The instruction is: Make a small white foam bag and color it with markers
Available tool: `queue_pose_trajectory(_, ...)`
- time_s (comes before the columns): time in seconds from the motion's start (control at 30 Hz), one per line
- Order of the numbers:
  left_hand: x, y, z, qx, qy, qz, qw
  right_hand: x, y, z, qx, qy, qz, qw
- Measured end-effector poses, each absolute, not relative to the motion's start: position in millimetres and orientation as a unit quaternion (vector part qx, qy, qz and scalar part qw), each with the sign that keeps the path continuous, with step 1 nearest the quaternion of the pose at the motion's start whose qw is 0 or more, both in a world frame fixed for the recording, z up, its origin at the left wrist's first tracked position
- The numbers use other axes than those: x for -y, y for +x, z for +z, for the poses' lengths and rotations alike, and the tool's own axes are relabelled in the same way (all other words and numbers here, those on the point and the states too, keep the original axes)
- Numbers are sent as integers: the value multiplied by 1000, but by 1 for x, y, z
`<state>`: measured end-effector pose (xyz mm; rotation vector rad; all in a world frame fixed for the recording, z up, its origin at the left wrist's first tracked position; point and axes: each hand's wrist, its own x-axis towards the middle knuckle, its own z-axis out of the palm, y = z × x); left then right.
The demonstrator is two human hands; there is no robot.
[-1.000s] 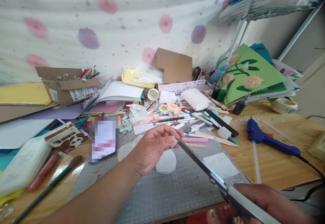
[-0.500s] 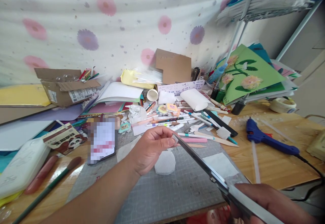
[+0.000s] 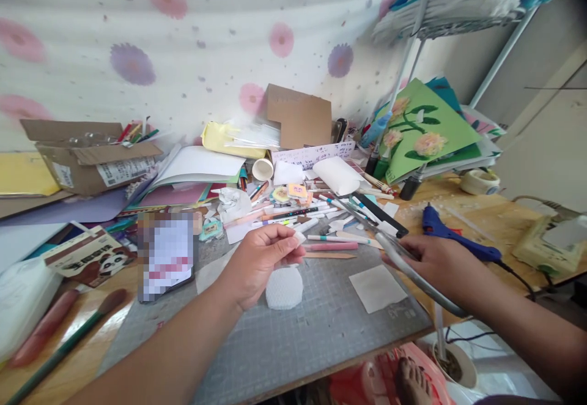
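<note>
My left hand hovers over the grey cutting mat, its fingers pinched on a small white scrap. Just below it a white textured foam piece lies on the mat. To the right, my right hand grips a pair of silver scissors. The blades are closed and point up-left over the heap of pens. A white paper square lies on the mat between the hands.
A blue glue gun lies on the wooden table at the right, with a tape roll behind it. A blurred phone, a panda box and a brush sit at the left. Cardboard boxes, papers and a green flower card crowd the back.
My right hand has swung the scissors away from my left fingers toward the right, and the blades now sit over the pens. The view has shifted right.
</note>
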<state>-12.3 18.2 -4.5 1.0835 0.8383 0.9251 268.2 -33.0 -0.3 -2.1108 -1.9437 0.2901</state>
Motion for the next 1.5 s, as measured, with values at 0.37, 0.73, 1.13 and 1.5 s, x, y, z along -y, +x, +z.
queue_pose_trajectory(0.37,-32,-20,-7,-442,580,414,545,-12,239,-10,677,-735,-1,29)
queue_pose_trajectory(0.73,-22,-1,-10,-424,786,282,350,-14,235,-17,709,-705,-14,16)
queue_pose_trajectory(1.13,-39,-34,4,-486,825,195,213,15,237,-3,775,-621,-29,117)
queue_pose_trajectory(1.5,-17,-43,4,-438,867,71,227,-6,179,2,860,-478,88,152)
